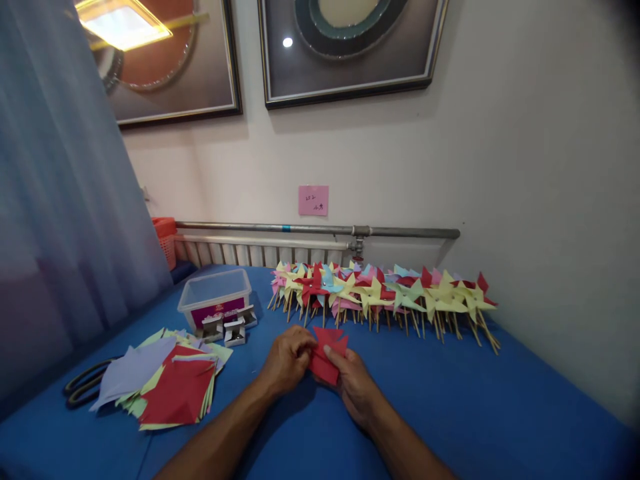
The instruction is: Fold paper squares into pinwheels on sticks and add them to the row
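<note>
A piece of red paper (327, 363) with cut slits and pointed corners is held between both hands above the blue table. My left hand (290, 359) pinches its left edge with curled fingers. On the other side, my right hand (354, 383) grips the sheet, thumb on top and fingers underneath. To the left lies a loose pile of cut paper squares (180, 390) in red, yellow, green and lilac. Beyond my hands, many finished paper pinwheels (370, 293) on wooden sticks lie in a long row.
A clear plastic tub (215, 290) stands at the back left, with small open boxes (235, 332) of metal bits before it. Scissors (85, 383) poke from under the paper pile. A radiator (260, 253), a pipe (315, 229) and a pink note (313, 201) are at the wall.
</note>
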### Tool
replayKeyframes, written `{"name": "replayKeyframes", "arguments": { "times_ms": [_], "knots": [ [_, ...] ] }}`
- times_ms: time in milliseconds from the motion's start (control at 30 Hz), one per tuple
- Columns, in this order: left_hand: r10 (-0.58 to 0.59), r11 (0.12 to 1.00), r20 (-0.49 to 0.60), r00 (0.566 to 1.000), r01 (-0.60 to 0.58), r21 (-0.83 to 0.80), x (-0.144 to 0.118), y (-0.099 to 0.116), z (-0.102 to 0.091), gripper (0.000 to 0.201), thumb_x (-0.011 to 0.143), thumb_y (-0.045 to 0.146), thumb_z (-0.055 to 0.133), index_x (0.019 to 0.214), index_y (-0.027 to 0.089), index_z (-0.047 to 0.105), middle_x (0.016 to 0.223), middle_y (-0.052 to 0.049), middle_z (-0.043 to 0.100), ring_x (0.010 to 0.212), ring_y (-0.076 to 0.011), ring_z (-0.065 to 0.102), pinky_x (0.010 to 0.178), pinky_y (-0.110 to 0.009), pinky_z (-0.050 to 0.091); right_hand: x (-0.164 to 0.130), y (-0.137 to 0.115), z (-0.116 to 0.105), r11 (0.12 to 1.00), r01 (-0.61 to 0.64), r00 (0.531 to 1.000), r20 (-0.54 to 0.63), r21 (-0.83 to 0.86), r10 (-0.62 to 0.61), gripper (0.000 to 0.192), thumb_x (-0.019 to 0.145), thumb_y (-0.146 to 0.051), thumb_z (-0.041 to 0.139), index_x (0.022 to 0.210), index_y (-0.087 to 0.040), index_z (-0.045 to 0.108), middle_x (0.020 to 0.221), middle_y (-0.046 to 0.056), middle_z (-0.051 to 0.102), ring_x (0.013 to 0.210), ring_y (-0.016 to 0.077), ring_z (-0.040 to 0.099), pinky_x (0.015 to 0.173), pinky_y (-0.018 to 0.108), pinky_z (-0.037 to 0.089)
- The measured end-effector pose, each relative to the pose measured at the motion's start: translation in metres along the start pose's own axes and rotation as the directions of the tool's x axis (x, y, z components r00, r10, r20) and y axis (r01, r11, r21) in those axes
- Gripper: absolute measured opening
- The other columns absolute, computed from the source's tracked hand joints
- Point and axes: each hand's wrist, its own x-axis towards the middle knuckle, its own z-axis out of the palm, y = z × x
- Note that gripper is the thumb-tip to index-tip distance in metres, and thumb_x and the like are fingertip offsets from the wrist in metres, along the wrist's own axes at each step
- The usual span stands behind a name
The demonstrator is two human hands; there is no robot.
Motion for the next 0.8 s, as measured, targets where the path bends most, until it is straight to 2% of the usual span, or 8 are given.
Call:
{"name": "replayKeyframes", "arguments": {
  "times_ms": [133, 200, 300, 367, 467, 567, 667, 800],
  "knots": [
    [0.034, 0.999, 0.021, 0.999, -0.035, 0.003, -0.002, 0.003, 0.0, 0.029, 0.078, 0.008, 0.055, 0.088, 0.022, 0.078, 0.096, -0.007, 0.074, 0.093, -0.0205, 0.066, 0.084, -0.031, 0.05, 0.007, 0.009, -0.003, 0.997, 0.06, 0.996, -0.064, -0.056, -0.064, 0.04, 0.064, -0.04, 0.088, 0.093, -0.018, 0.073, 0.077, 0.004, 0.077, 0.064, 0.0193, 0.07, 0.061, 0.031, 0.057],
    [0.008, 1.0, 0.035, 0.999, -0.007, -0.023, -0.003, 0.006, 0.0, 0.023, 0.078, 0.012, 0.06, 0.088, 0.022, 0.078, 0.095, -0.007, 0.073, 0.09, -0.0206, 0.066, 0.082, -0.03, 0.049, 0.011, 0.011, -0.005, 0.993, 0.084, 0.991, -0.097, -0.08, -0.091, 0.039, 0.062, -0.037, 0.088, 0.091, -0.017, 0.073, 0.077, 0.005, 0.077, 0.062, 0.0199, 0.07, 0.059, 0.031, 0.057],
    [-0.168, 0.976, -0.028, 0.985, 0.163, -0.146, 0.0, 0.01, -0.001, 0.018, 0.078, 0.024, 0.068, 0.093, 0.019, 0.077, 0.09, -0.006, 0.072, 0.081, -0.0192, 0.063, 0.075, -0.029, 0.047, 0.015, 0.01, -0.007, 0.982, 0.122, 0.976, -0.159, -0.147, -0.146, 0.035, 0.061, -0.034, 0.085, 0.089, -0.017, 0.072, 0.075, 0.005, 0.077, 0.061, 0.021, 0.069, 0.057, 0.031, 0.055],
    [-0.325, 0.915, -0.057, 0.944, 0.299, -0.273, 0.003, 0.009, -0.001, 0.021, 0.077, 0.034, 0.071, 0.088, 0.016, 0.075, 0.079, -0.005, 0.069, 0.071, -0.017, 0.059, 0.068, -0.028, 0.043, 0.015, 0.007, -0.007, 0.966, 0.154, 0.964, -0.181, -0.209, -0.193, 0.031, 0.062, -0.033, 0.083, 0.087, -0.017, 0.073, 0.074, 0.005, 0.077, 0.061, 0.0214, 0.069, 0.059, 0.032, 0.055],
    [-0.476, 0.785, 0.048, 0.878, 0.449, -0.426, 0.007, 0.003, 0.0, 0.03, 0.068, 0.043, 0.077, 0.071, 0.015, 0.07, 0.06, -0.001, 0.06, 0.057, -0.0126, 0.049, 0.058, -0.026, 0.035, 0.011, 0.003, -0.006, 0.942, 0.185, 0.967, -0.119, -0.281, -0.226, 0.031, 0.066, -0.033, 0.08, 0.093, -0.018, 0.075, 0.085, 0.007, 0.08, 0.07, 0.0244, 0.071, 0.064, 0.034, 0.055],
    [-0.528, 0.686, 0.163, 0.834, 0.531, -0.498, 0.007, -0.001, 0.002, 0.032, 0.058, 0.042, 0.082, 0.064, 0.015, 0.065, 0.055, 0.001, 0.057, 0.051, -0.0096, 0.043, 0.054, -0.024, 0.029, 0.008, 0.003, -0.005, 0.921, 0.204, 0.972, -0.041, -0.333, -0.23, 0.035, 0.069, -0.036, 0.08, 0.099, -0.018, 0.076, 0.091, 0.008, 0.081, 0.077, 0.0268, 0.073, 0.068, 0.035, 0.055],
    [-0.549, 0.658, 0.193, 0.813, 0.563, -0.5, 0.007, -0.003, 0.005, 0.034, 0.053, 0.041, 0.084, 0.059, 0.017, 0.061, 0.052, 0.003, 0.055, 0.05, -0.0086, 0.041, 0.052, -0.024, 0.026, 0.008, 0.004, -0.005, 0.918, 0.208, 0.975, -0.003, -0.337, -0.223, 0.036, 0.071, -0.041, 0.08, 0.098, -0.018, 0.075, 0.087, 0.006, 0.08, 0.075, 0.0257, 0.072, 0.068, 0.034, 0.055],
    [-0.577, 0.679, 0.136, 0.805, 0.565, -0.469, 0.007, -0.002, 0.005, 0.037, 0.054, 0.044, 0.082, 0.057, 0.018, 0.056, 0.049, 0.004, 0.05, 0.047, -0.0079, 0.036, 0.05, -0.024, 0.023, 0.011, 0.005, -0.005, 0.939, 0.202, 0.979, 0.03, -0.28, -0.201, 0.039, 0.075, -0.055, 0.075, 0.092, -0.02, 0.073, 0.084, 0.006, 0.078, 0.076, 0.0256, 0.071, 0.066, 0.033, 0.054]
  ]
}}
